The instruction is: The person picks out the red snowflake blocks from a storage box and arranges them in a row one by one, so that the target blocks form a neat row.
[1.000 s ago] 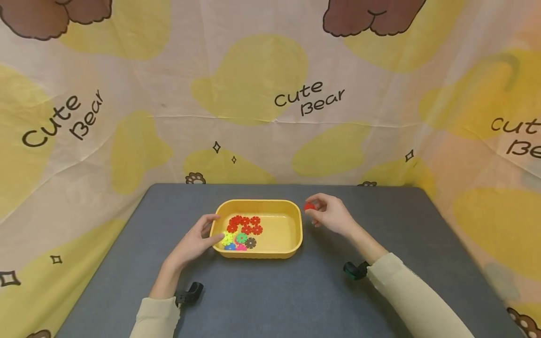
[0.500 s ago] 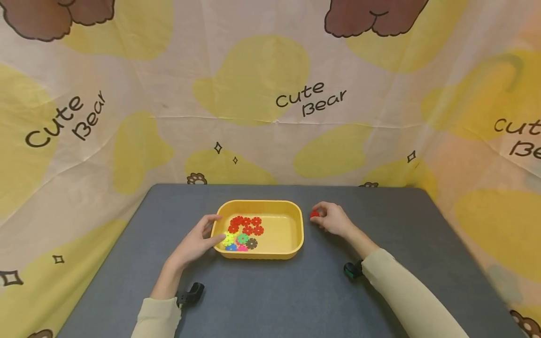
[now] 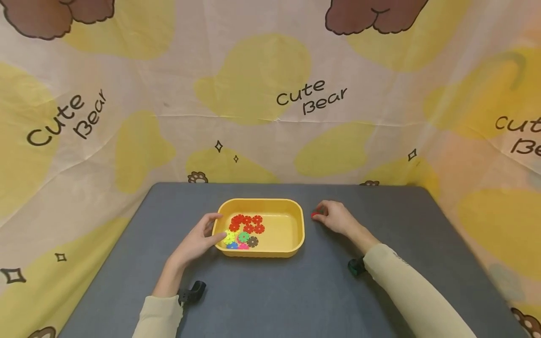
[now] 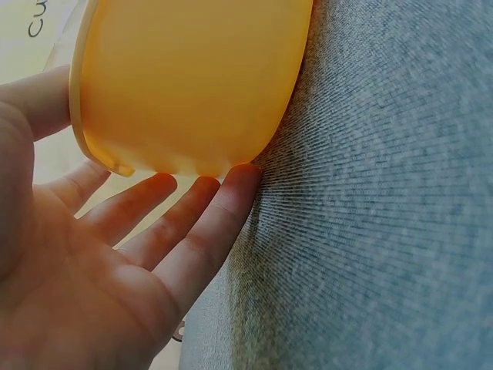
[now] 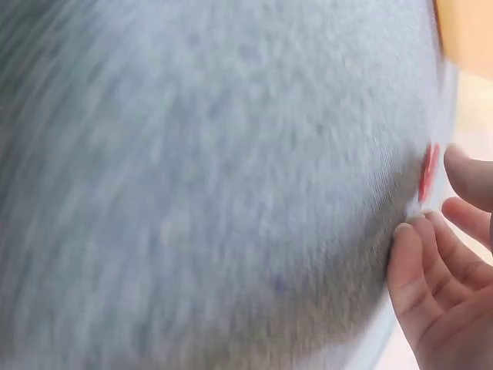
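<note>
A yellow plastic tray (image 3: 279,225) stands on the table, with several red snowflake discs (image 3: 248,228) in its left part. In front of these lie a green disc (image 3: 243,236), a dark disc (image 3: 252,241), and yellow, blue and pink ones. My left hand (image 3: 198,238) holds the tray's left end, thumb over the rim (image 4: 75,100), fingertips (image 4: 243,174) against the outer wall. Right of the tray, my right hand (image 3: 336,217) hovers low over the table, thumb and fingers slightly apart. Beside its fingertips, a red disc (image 5: 428,173) lies flat on the table.
The grey table (image 3: 270,295) runs up to a fabric backdrop (image 3: 253,94) printed with bears and lettering. A black wrist strap (image 3: 192,292) is on the left wrist, another dark strap (image 3: 356,266) on the right.
My right hand has moved slightly right and lowered to the table; the red disc it held is now down on the surface. My left hand stays on the tray.
</note>
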Demonstrator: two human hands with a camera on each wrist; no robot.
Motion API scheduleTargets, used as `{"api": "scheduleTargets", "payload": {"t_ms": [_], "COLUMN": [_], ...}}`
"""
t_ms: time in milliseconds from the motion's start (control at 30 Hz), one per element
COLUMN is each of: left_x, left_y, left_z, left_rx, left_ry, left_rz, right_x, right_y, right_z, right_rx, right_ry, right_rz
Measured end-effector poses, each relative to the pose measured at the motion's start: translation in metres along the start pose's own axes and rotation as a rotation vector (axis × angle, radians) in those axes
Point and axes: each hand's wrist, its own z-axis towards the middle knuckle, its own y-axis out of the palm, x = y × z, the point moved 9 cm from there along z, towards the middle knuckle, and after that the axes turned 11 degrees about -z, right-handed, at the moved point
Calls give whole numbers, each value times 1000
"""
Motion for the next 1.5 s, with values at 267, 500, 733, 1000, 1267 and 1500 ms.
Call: {"api": "scheduleTargets", "payload": {"t_ms": [267, 500, 733, 1000, 1267, 1500], "left_x": [-1, 3, 2, 0, -1, 0], "left_y": [-5, -4, -3, 0, 2, 1], "left_z": [3, 4, 3, 4, 3, 3], "left_rx": [1, -4, -3, -5, -10, -5], "left_ry": [-2, 1, -2, -3, 2, -3], "left_rz": [5, -2, -8, -6, -3, 2], "right_x": [-3, -26, -55, -88, -123, -154], "right_y": [-26, -56, -71, -72, -53, -27], "right_z": [-9, -18, -28, -36, -28, -13], "right_rx": [-4, 83, 126, 143, 136, 81], "right_ry": [-13, -77, -105, -146, -209, -280], "right_rz": [63, 99, 186, 251, 223, 188]}}
